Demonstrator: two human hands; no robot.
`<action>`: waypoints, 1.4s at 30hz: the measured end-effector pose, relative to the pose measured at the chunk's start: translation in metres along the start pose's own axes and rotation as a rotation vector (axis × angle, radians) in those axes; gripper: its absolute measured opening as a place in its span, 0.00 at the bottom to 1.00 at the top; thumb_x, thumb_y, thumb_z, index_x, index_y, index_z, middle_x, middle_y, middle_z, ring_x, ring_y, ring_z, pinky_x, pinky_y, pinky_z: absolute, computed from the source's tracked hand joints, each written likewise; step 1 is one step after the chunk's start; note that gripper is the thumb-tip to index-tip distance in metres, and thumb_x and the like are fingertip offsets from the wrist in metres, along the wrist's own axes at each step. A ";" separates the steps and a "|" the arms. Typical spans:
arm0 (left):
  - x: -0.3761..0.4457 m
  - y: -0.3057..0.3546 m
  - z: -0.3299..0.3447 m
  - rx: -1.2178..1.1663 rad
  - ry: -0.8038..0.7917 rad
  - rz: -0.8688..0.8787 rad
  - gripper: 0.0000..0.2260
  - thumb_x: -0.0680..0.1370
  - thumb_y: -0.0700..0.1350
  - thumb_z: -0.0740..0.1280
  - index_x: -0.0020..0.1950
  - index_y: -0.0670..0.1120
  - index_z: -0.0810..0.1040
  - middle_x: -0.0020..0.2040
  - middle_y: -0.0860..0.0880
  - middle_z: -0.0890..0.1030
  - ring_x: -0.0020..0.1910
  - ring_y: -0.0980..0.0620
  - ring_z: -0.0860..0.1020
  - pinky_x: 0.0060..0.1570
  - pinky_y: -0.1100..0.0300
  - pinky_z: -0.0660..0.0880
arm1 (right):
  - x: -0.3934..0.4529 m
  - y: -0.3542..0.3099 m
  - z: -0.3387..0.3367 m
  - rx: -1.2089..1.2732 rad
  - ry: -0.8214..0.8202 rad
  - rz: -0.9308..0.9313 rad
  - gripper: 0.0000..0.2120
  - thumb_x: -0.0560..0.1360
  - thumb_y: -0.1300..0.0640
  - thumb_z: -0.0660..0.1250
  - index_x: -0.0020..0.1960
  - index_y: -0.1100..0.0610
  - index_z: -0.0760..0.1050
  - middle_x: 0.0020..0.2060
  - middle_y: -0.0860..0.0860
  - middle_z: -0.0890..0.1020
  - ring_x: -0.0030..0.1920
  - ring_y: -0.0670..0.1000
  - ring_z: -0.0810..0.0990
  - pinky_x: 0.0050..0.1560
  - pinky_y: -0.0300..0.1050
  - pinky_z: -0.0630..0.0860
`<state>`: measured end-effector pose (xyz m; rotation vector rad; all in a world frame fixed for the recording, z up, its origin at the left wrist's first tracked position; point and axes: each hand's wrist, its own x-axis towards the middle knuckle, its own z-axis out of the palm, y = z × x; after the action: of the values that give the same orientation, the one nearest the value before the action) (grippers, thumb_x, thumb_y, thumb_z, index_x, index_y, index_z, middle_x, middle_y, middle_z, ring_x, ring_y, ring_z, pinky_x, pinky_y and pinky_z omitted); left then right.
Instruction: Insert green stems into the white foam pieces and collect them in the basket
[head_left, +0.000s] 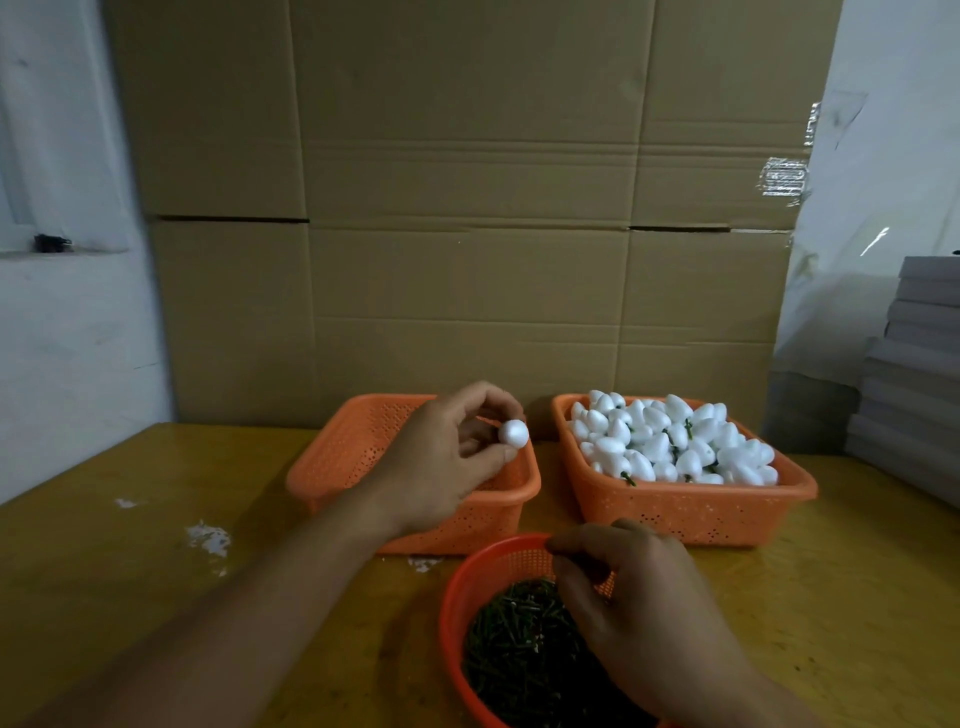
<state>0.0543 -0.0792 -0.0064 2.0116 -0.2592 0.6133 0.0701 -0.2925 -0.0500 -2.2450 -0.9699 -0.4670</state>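
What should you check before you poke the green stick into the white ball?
1. Foam piece pinched in the left hand: ok.
2. Right hand at the round basket of green stems: ok.
3. A stem held in the right grip: cannot tell.
4. Foam's hole facing the right hand: cannot tell.
5. Right basket, holding finished pieces, within reach: ok.

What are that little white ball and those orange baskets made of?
The white ball in the left hand looks like matte foam: chalky, without shine. The orange baskets look like moulded plastic: smooth rims and walls pierced with tiny holes.
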 end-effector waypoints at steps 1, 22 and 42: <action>-0.006 0.003 0.002 -0.016 -0.004 0.013 0.13 0.77 0.34 0.71 0.56 0.50 0.78 0.53 0.49 0.84 0.52 0.47 0.84 0.56 0.44 0.80 | 0.000 0.000 0.000 0.004 -0.008 0.006 0.12 0.71 0.44 0.64 0.54 0.37 0.78 0.33 0.43 0.78 0.37 0.43 0.78 0.38 0.49 0.78; -0.067 -0.007 0.025 -0.172 -0.118 -0.045 0.18 0.78 0.41 0.69 0.63 0.60 0.79 0.51 0.50 0.83 0.48 0.50 0.83 0.50 0.57 0.79 | 0.002 0.003 -0.004 -0.123 -0.274 -0.047 0.12 0.72 0.44 0.68 0.55 0.34 0.79 0.44 0.42 0.82 0.44 0.42 0.79 0.45 0.42 0.76; -0.067 -0.003 0.035 -0.455 -0.014 -0.232 0.07 0.79 0.52 0.65 0.52 0.51 0.76 0.37 0.46 0.78 0.31 0.51 0.74 0.29 0.60 0.70 | 0.007 -0.001 0.020 -0.368 -0.539 -0.037 0.12 0.75 0.44 0.66 0.51 0.51 0.80 0.46 0.48 0.82 0.48 0.53 0.81 0.46 0.46 0.78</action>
<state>0.0090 -0.1125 -0.0573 1.5775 -0.1529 0.3546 0.0755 -0.2750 -0.0600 -2.7667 -1.2729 -0.0455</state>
